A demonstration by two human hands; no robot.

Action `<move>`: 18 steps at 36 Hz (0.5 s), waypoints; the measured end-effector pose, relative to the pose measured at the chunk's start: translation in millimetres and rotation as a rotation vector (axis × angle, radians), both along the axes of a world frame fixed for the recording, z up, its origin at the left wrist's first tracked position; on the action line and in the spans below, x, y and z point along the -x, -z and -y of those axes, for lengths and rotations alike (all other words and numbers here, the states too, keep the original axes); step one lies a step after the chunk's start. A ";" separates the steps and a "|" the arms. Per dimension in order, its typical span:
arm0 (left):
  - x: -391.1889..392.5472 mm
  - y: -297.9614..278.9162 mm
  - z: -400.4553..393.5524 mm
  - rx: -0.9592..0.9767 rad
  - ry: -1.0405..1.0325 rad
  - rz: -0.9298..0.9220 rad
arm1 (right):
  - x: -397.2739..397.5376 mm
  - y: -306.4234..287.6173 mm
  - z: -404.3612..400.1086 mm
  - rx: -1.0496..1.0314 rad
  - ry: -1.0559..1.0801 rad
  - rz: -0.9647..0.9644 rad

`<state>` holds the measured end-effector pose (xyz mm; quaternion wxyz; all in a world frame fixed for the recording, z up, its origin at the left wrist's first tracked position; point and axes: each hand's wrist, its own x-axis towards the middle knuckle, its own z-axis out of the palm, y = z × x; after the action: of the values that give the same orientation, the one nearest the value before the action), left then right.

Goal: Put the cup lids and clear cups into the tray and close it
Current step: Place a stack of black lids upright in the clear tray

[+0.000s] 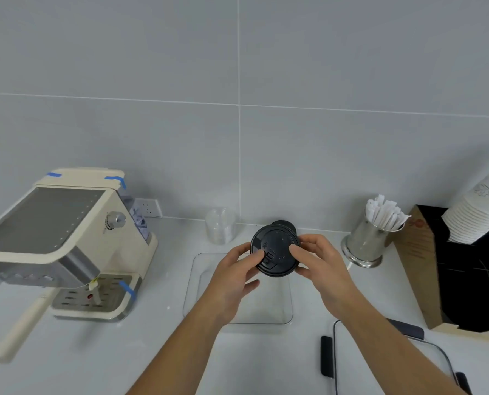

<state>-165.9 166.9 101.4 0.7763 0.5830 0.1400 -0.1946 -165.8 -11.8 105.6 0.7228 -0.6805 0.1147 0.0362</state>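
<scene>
Clear tray on counter, nothing visibly inside. Both hands above tray: left hand, right hand, fingers of each pinching rim of black lid stack; lid count unclear. Clear cups nested behind tray, count unclear. Tray lid right of tray. Steel holder right of tray holds wrapped straws.

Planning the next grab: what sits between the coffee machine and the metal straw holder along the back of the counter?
In the head view: the stack of clear cups, then black cup lids held in both hands above the clear tray.
</scene>
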 end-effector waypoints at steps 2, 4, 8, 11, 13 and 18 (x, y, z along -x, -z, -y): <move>0.9 2.1 -5.2 0.003 0.012 -0.010 | 1.6 2.3 -4.3 0.039 -0.014 0.010; 1.8 4.6 -9.4 0.007 0.004 -0.016 | 2.4 3.4 -8.9 0.062 -0.047 0.005; 2.5 10.6 -15.8 0.020 -0.036 -0.023 | 3.1 1.9 -14.7 0.048 -0.135 -0.031; 4.1 15.5 -19.0 0.042 -0.046 -0.028 | 5.7 1.7 -19.4 0.075 -0.171 -0.044; 5.7 19.1 -20.0 0.051 -0.035 -0.024 | 5.8 3.0 -23.3 0.074 -0.144 -0.057; 9.5 29.7 -22.9 0.070 -0.021 -0.021 | 3.1 8.7 -32.9 0.071 -0.083 -0.054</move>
<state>-175.4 189.8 71.7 0.7967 0.5518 0.1474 -0.1975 -168.9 21.1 96.9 0.6927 -0.7087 0.1072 0.0806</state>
